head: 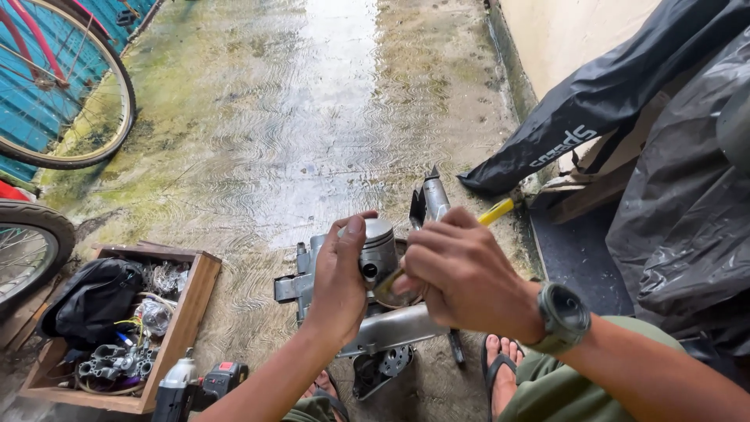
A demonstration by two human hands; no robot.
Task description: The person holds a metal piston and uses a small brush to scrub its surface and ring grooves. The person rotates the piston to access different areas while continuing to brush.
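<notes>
Wet concrete floor [312,117], streaked green with moss, runs ahead of me to a pale wall [562,31] on the right. Black plastic sheeting [680,203] is heaped along that wall. On the left I see a bicycle wheel [70,101] against a blue fence [94,47], and a tyre [31,250] below it. A wooden crate [191,301] sits by my left knee, with a black bag [94,301] and loose metal parts [117,363] inside. A cordless drill [195,387] lies just in front of the crate.

Below my hands a grey metal engine part [391,332] rests on the floor, near my sandalled foot [504,367].

My left hand [340,281] is wrapped around a silver piston [380,250], thumb up along its side, fingers closed behind it, holding it above the engine part. My right hand [461,273], with a green watch [562,316] on the wrist, has its fingers curled tight around a yellow-handled tool [498,209], whose tip meets the piston's side by the pin hole.
</notes>
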